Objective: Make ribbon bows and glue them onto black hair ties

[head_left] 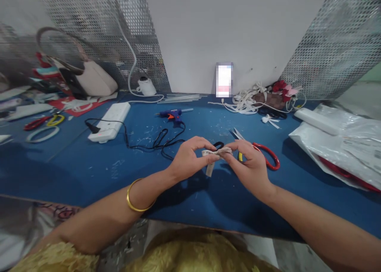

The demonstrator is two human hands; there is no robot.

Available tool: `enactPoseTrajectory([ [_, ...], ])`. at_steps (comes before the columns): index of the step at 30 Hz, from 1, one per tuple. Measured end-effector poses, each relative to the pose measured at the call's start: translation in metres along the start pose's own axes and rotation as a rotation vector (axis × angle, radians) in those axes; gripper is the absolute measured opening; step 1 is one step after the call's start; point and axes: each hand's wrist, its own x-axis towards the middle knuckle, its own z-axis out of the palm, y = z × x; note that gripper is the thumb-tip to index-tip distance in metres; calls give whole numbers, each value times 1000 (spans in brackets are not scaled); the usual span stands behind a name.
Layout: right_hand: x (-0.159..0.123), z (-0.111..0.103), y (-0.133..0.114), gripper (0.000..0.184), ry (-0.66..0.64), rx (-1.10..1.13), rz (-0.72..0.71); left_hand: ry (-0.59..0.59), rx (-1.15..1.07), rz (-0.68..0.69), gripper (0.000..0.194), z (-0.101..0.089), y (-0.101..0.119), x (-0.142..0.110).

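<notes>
Over the blue table [89,168], my left hand [187,159] and my right hand [250,163] meet at the middle. Both pinch a short strip of whitish ribbon [214,155], folded between the fingertips, with one end hanging down. A gold bangle [135,198] circles my left wrist. Just behind my right hand lie scissors with red and yellow handles [269,155], partly hidden by the fingers. A small black loop [218,145] peeks out behind the ribbon.
A blue glue gun [172,114] with a black cord lies behind my hands, by a white power strip [110,121]. Glue sticks [181,98], a ribbon pile [247,101], a phone [224,79], a plastic bag [342,141] at right, a handbag [89,79] at left.
</notes>
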Motion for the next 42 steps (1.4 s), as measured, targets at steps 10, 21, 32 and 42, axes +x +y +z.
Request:
enactPoseTrajectory([
  [10, 0, 1, -8, 14, -49, 167, 246, 27, 11, -45, 16, 0, 4, 0],
  [21, 6, -6, 2, 30, -119, 239, 219, -8, 10, 41, 15, -5, 1, 2],
  [32, 4, -5, -2, 20, -172, 390, 435, -67, -143, -54, 22, -6, 5, 2],
  [42, 4, -2, -1, 26, -214, 538, 600, -48, -153, -55, 18, -4, 3, 1],
])
